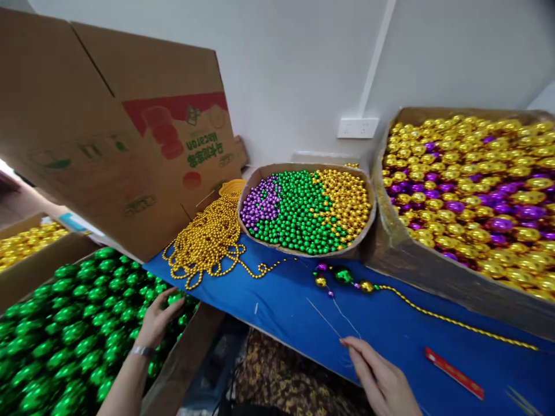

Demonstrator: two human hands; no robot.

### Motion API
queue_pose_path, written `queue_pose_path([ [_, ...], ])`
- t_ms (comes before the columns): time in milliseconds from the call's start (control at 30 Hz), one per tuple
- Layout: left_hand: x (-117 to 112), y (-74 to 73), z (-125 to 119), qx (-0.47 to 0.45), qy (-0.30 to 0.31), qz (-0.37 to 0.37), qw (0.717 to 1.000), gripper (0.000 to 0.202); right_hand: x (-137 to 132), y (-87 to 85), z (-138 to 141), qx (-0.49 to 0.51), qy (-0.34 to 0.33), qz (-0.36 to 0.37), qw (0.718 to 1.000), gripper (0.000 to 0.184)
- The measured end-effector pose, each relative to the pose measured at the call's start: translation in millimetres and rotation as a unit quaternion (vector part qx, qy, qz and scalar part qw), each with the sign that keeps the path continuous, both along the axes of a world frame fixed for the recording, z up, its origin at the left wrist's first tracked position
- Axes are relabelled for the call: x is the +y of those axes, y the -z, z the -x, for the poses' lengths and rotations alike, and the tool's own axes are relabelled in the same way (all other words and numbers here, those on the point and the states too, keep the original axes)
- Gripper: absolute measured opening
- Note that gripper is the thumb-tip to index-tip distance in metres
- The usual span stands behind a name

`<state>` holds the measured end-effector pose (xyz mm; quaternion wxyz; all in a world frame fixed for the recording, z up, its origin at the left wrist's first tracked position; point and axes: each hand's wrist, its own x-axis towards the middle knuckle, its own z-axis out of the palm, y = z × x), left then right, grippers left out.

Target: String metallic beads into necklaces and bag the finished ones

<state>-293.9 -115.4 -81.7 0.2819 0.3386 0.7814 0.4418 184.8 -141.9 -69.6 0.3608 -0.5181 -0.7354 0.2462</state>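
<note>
My left hand (158,320) reaches into a cardboard box of large shiny green balls (69,335), fingers curled down onto the balls near its right edge. My right hand (381,378) rests on the blue table cover (390,329), fingertips pinched on a thin wire or thread (333,316). That thread leads up to a short strung run of purple, gold and green beads (342,277) joined to a gold bead strand (455,322).
A round tray (362,237) holds small purple, green and gold beads. A pile of gold bead strands (208,240) lies left of it. A big box of gold and purple balls (437,271) stands right. A red ruler (453,372) lies near the front edge.
</note>
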Motion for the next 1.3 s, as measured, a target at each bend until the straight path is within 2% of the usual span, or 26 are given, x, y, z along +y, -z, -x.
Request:
queue_pose_path([
  [100,12,-43.0,-52,-0.081,0.119,-0.105,0.984,0.063,3,0.8,3,-0.013,-0.018,-0.025,0.999,0.023],
  [167,26,-58.5,-97,-0.178,0.208,-0.117,0.955,0.060,4,-1.3,7,-0.017,-0.024,-0.061,0.998,0.022],
  [233,40,-62.3,-139,-0.272,0.269,-0.114,0.917,0.057,5,-5.3,11,-0.028,-0.023,-0.107,0.994,0.022],
  [300,51,-59.9,-173,-0.338,0.310,-0.116,0.881,0.053,5,-9.7,12,-0.046,-0.013,-0.147,0.988,0.022],
  [400,58,-55.8,-205,-0.390,0.359,-0.111,0.841,0.049,4,-14.8,9,-0.076,0.017,-0.170,0.982,0.023],
  [567,61,-56.0,-225,-0.419,0.395,-0.089,0.813,0.050,4,-15.8,2,-0.101,0.035,-0.175,0.979,0.025],
  [933,61,-53.4,-226,-0.409,0.405,-0.094,0.812,0.053,3,-7.1,-4,-0.127,0.032,-0.202,0.971,0.026],
  [1033,60,-56.1,-226,-0.359,0.422,-0.108,0.826,0.054,3,-3.3,-7,-0.168,0.036,-0.218,0.961,0.029],
  [1133,58,-60.1,-230,-0.236,0.461,-0.108,0.849,0.057,5,2.5,-6,-0.208,0.050,-0.224,0.951,0.031],
  [1200,54,-60.9,-236,-0.173,0.488,-0.106,0.849,0.059,7,5.1,-3,-0.201,0.048,-0.220,0.953,0.031],
  [1300,48,-56.8,-250,-0.200,0.491,-0.108,0.841,0.061,9,5.7,3,-0.126,0.027,-0.162,0.978,0.030],
])
